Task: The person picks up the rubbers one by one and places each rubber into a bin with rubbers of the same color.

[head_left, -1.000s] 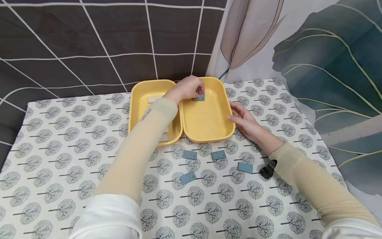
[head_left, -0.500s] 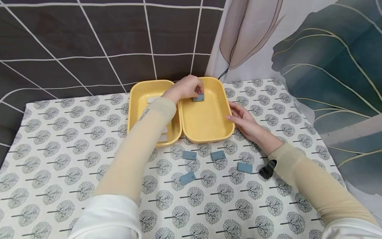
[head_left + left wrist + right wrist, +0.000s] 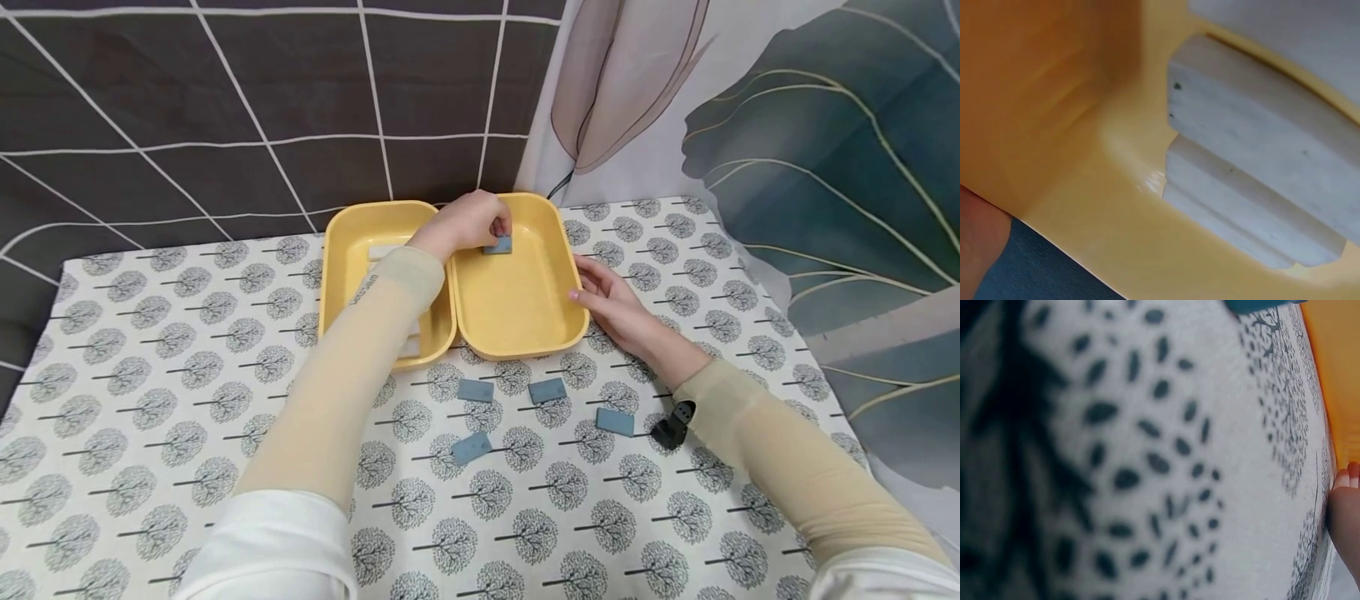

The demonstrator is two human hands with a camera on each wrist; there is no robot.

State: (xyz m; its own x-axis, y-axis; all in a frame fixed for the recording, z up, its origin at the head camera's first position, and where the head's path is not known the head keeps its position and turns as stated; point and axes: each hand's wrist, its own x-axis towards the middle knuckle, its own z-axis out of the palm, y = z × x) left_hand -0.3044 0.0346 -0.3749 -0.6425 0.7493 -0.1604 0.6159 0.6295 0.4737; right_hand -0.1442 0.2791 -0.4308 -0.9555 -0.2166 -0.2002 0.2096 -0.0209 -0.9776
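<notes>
Left hand (image 3: 471, 221) pinches a blue-grey rectangular block (image 3: 498, 245) inside the right yellow tray (image 3: 517, 308), at its far-left part; contact with the floor of that tray cannot be told. Right hand (image 3: 618, 308) grasps nothing: fingertips at the same tray's outer right wall, thumb at its rim.

Near to far: tree-print tablecloth (image 3: 255, 533) beneath all. Four loose blue-grey blocks (image 3: 471, 448) lie in front of the right tray, well apart from one another. Left yellow tray (image 3: 341, 275), just beside the right tray, contains white blocks (image 3: 1260, 125), partly hidden by the left forearm. Behind the right tray, dark grid-patterned backdrop (image 3: 300, 100).
</notes>
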